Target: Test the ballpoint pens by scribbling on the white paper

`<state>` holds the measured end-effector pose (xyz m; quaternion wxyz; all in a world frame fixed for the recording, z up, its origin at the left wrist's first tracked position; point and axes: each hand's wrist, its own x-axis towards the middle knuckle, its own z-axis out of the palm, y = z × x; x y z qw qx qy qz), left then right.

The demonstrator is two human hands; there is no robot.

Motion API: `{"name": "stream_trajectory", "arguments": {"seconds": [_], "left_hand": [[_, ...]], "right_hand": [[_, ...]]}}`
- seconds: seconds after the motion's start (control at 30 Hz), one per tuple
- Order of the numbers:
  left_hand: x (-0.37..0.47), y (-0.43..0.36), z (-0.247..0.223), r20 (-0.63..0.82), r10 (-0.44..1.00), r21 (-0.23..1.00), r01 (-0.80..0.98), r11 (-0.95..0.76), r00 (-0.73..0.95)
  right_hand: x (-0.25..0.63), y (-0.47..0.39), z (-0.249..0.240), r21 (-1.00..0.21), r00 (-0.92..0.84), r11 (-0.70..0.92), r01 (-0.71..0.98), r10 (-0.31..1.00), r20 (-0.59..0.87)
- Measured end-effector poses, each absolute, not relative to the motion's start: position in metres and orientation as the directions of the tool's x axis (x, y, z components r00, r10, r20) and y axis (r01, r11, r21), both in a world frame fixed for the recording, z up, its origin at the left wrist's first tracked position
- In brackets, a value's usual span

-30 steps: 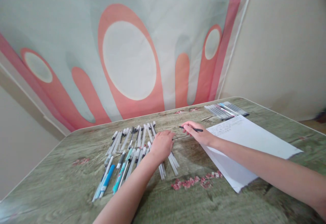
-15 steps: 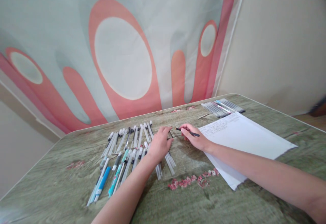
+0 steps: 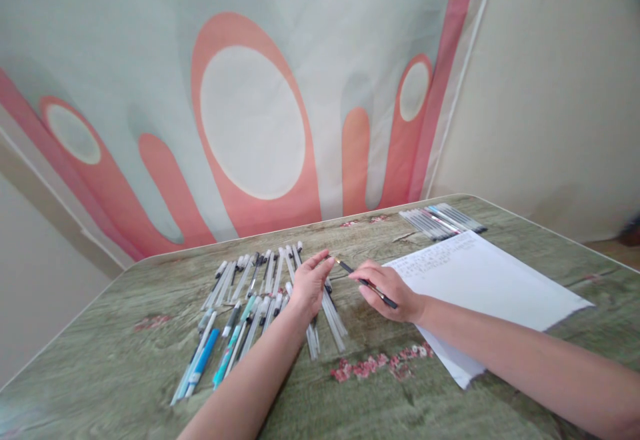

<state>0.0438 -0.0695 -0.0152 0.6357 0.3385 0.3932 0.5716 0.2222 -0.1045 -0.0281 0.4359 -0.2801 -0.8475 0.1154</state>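
Observation:
My right hand [image 3: 393, 290] is closed on a dark pen [image 3: 377, 292], which slants up to the left, its thin tip by the fingertips of my left hand [image 3: 311, 283]. The left fingers are stretched out above the pens, thumb near the pen's tip; whether they touch it is hard to tell. Under and beside the left hand lie clear pens with white or black caps [image 3: 333, 317]. A sheet of white paper [image 3: 490, 283] with handwriting along its upper left lies beyond my right wrist.
Two rows of pens lie on the left of the wood-patterned table [image 3: 125, 360], among them a blue pen [image 3: 205, 357] and a teal pen [image 3: 229, 353]. More pens [image 3: 443, 221] lie side by side at the back right. A patterned cloth [image 3: 330, 60] hangs behind.
The dark pen now points up to the left, its thin tip near my left fingers. My left hand has turned and its fingers have stretched out. The view has shifted slightly.

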Motion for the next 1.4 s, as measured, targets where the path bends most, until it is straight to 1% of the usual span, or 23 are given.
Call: {"name": "stream_trajectory", "arguments": {"seconds": [0.1, 0.17, 0.33, 0.5, 0.73, 0.93, 1.03, 1.17, 1.4], "left_hand": [[0.045, -0.068, -0.015, -0.099, 0.995, 0.842, -0.535, 0.072, -0.022], [0.045, -0.066, -0.017, -0.114, 0.992, 0.835, -0.546, 0.067, -0.052], [0.044, -0.065, -0.022, -0.115, 0.992, 0.864, -0.497, 0.078, -0.044], [0.045, -0.068, -0.024, -0.072, 0.997, 0.879, -0.474, 0.049, -0.029], [0.049, -0.074, -0.025, 0.003, 1.0, 0.936, -0.353, -0.005, -0.005], [0.05, -0.076, -0.025, -0.006, 1.0, 0.95, -0.313, 0.007, 0.006], [0.053, -0.077, -0.026, -0.015, 1.0, 0.954, -0.3, 0.016, 0.005], [0.057, -0.08, -0.025, 0.018, 1.0, 0.934, -0.356, -0.012, 0.015], [0.06, -0.084, -0.022, 0.028, 0.998, 0.922, -0.387, -0.006, 0.05]], "right_hand": [[0.222, -0.105, -0.028, -0.429, -0.465, 0.822, 0.375, 0.567, 0.68], [0.223, -0.104, -0.029, -0.425, -0.463, 0.824, 0.374, 0.563, 0.685], [0.222, -0.105, -0.03, -0.406, -0.501, 0.84, 0.359, 0.541, 0.676], [0.221, -0.105, -0.03, -0.393, -0.525, 0.839, 0.376, 0.542, 0.656], [0.222, -0.104, -0.031, -0.382, -0.513, 0.821, 0.424, 0.565, 0.647], [0.222, -0.103, -0.031, -0.363, -0.509, 0.828, 0.428, 0.553, 0.66], [0.222, -0.102, -0.031, -0.342, -0.515, 0.835, 0.431, 0.539, 0.667], [0.222, -0.103, -0.032, -0.305, -0.527, 0.836, 0.456, 0.53, 0.665], [0.223, -0.105, -0.034, -0.201, -0.574, 0.842, 0.501, 0.497, 0.651]]}}
